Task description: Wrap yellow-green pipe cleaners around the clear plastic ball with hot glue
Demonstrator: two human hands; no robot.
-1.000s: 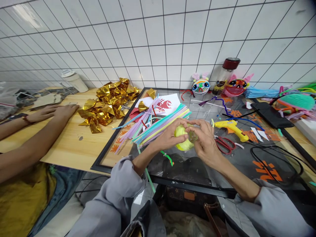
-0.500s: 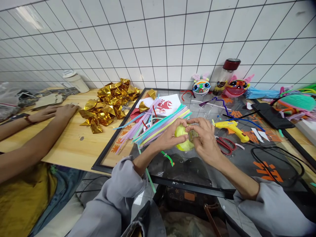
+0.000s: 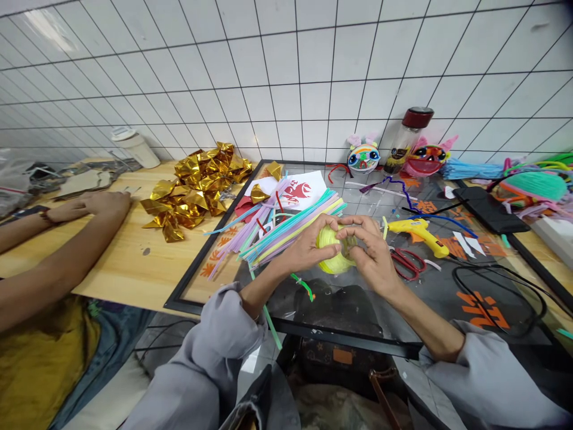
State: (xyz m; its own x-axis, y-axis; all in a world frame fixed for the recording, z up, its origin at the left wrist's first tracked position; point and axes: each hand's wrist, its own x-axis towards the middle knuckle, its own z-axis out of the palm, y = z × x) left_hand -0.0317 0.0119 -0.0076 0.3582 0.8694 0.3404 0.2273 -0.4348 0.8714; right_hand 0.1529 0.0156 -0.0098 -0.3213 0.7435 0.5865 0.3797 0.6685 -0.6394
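Observation:
A round yellow piece (image 3: 330,263), covered in yellow strands, is held between my two hands above the dark framed board. My left hand (image 3: 313,242) wraps its thumb and fingers round the left side of it. On the right side, my right hand (image 3: 369,251) curls its fingers and thumb at the rim. A bundle of pastel pipe cleaners (image 3: 290,230) lies left of my hands. To the right are a yellow glue gun (image 3: 421,233) and red-handled scissors (image 3: 408,263).
Gold folded foil (image 3: 197,188) lies at back left, near another person's hands (image 3: 89,206). Two decorated faces (image 3: 363,156) and a bottle (image 3: 407,140) stand by the tiled wall. A black phone-like object (image 3: 492,210) and looped cable are on the right.
The fingers of my right hand have shifted slightly at the rim of the yellow piece. The other person's hands have moved a little to the left.

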